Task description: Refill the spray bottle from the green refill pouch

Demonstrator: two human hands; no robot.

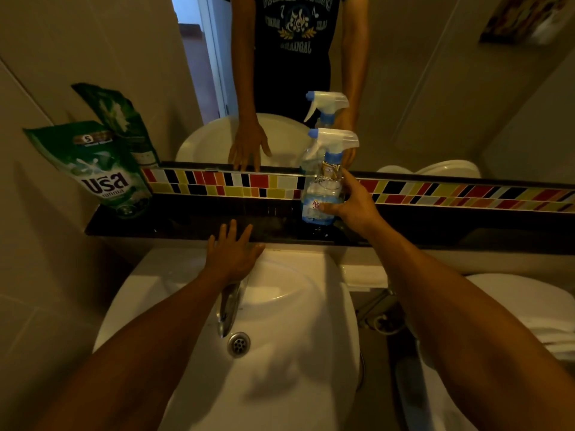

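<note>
A clear spray bottle (323, 181) with a white and blue trigger head stands upright on the dark shelf (186, 220) behind the sink. My right hand (354, 203) is wrapped around its lower body from the right, thumb across the blue label. The green refill pouch (99, 166) stands at the shelf's far left, leaning against the wall, well apart from both hands. My left hand (231, 253) rests flat with fingers spread on the sink's back rim, holding nothing.
A white sink (280, 353) with a chrome tap (228, 306) and drain (238, 343) lies below. A mirror above the mosaic tile strip (466, 194) reflects the person and the bottle. A toilet tank and folded white towels (547, 334) sit at the right.
</note>
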